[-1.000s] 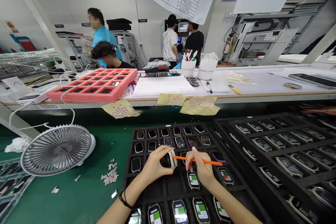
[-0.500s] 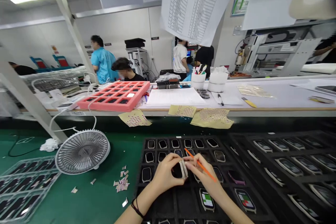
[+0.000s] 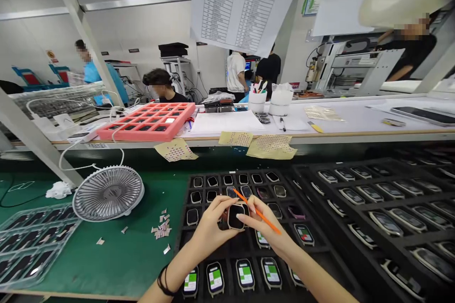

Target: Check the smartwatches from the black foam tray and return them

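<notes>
Between my two hands is a smartwatch [image 3: 235, 219] with a dark screen and light frame, its face turned toward me. My left hand [image 3: 212, 226] is closed around its left side. The thumb of my right hand [image 3: 273, 229] presses on the screen's right edge, and its fingers are at the far side. A thin orange stick [image 3: 265, 220] lies slantwise through my right hand, its tip pointing up and left. Beneath both hands is a black compartment tray [image 3: 322, 265] of watches, several with lit green-and-white screens [image 3: 245, 274].
A second black tray [image 3: 355, 213] of watches lies at the right. A small fan [image 3: 108, 193], scattered paper tabs [image 3: 162, 230] and a clear tray [image 3: 33, 241] are on the green mat at left. A shelf behind carries a pink foam tray [image 3: 149, 123]. Other people are beyond it.
The watch has turned from nearly edge-on to face me, and my right thumb now rests on its screen. My view has shifted, showing more lit watches in the near row.
</notes>
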Motion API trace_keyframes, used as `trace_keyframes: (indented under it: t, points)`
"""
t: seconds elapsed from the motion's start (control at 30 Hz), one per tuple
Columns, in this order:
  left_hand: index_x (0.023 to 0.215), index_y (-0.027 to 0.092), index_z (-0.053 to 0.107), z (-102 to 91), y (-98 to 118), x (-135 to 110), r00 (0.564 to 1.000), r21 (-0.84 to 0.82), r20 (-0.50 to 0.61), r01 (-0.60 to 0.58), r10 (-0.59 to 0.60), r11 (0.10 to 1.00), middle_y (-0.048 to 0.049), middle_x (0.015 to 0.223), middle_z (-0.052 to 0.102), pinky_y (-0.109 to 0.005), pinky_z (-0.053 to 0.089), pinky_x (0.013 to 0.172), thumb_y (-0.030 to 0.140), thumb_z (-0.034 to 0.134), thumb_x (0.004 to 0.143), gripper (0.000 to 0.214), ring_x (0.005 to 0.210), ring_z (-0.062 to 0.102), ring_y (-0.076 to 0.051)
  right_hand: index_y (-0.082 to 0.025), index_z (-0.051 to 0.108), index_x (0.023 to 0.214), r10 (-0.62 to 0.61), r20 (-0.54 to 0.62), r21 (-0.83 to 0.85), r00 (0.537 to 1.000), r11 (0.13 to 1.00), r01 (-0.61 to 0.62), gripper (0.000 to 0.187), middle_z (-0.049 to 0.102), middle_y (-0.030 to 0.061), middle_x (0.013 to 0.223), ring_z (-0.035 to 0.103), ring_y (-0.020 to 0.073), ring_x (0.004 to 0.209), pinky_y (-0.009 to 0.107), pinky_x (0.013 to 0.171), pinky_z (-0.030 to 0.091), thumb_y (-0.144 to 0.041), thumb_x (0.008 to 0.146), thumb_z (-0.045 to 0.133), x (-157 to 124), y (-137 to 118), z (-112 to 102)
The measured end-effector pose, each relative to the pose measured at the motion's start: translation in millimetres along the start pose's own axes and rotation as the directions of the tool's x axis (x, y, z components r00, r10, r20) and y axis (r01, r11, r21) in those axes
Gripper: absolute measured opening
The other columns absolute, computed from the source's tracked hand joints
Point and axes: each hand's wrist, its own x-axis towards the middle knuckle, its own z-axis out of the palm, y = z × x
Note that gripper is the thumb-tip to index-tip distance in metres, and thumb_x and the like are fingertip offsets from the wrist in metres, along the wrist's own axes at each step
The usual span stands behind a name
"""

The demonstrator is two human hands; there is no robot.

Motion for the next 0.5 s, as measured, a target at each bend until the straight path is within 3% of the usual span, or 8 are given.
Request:
trace_keyframes:
  t: [0.2, 0.5]
  points:
    - [0.110, 0.024, 0.054, -9.6, 30, -8, 0.999, 0.030, -0.032, -0.038, 0.039, 0.999, -0.0062, 0.110, 0.057, -0.027, 0.054, 0.068, 0.004, 0.062, 0.068, 0.047, 0.102, 0.057, -0.022, -0.023, 0.030, 0.067, 0.011, 0.011, -0.008, 1.000, 1.000, -0.011, 0.046, 0.035, -0.0078, 0.062, 0.034, 0.0107, 0.056, 0.021, 0.053, 0.034, -0.038, 0.068, 0.074, -17, -17, 11]
    - [0.107, 0.024, 0.055, -13.2, 32, -14, 0.996, 0.078, -0.071, -0.053, 0.059, 0.996, -0.0080, 0.111, 0.056, -0.027, 0.055, 0.067, 0.010, 0.066, 0.071, 0.040, 0.103, 0.057, -0.023, -0.023, 0.035, 0.072, 0.085, 0.144, 0.222, 0.986, 0.968, -0.116, 0.032, 0.049, -0.0026, 0.079, 0.052, 0.0144, 0.077, 0.028, 0.072, 0.046, -0.038, 0.083, 0.061, -26, -24, 16]
